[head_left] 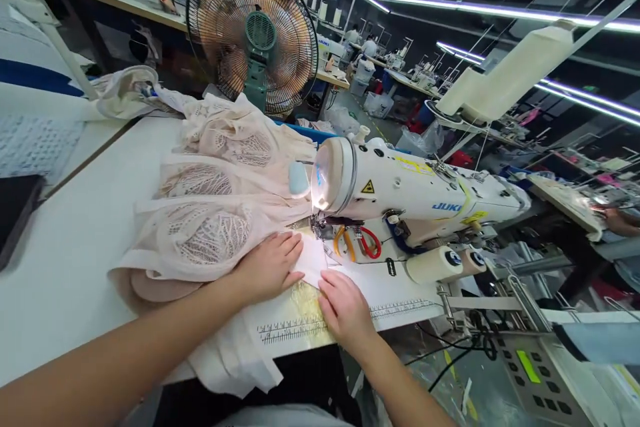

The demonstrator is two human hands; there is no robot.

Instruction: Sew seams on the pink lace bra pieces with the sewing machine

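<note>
A pale fabric piece (309, 260) lies on the machine bed, its far end at the needle area (317, 221) under the sewing head. My left hand (273, 265) rests flat on its left side, fingers stretched toward the needle and thumb apart. At the near right edge, my right hand (347, 307) has curled fingers and grips that edge; the fingertips are partly hidden. Left of my left hand are several beige bra pieces (210, 233) with lace cups, heaped and joined by fabric bands. The white sewing machine (400, 180) stands beyond my hands.
Yellow-handled snips (344, 243) and red-handled snips (371, 243) lie under the machine arm, near a black blade (391, 267). Thread cones (433, 265) stand to the right. A printed ruler (293, 330) runs along the front edge. A large fan (260, 33) stands behind.
</note>
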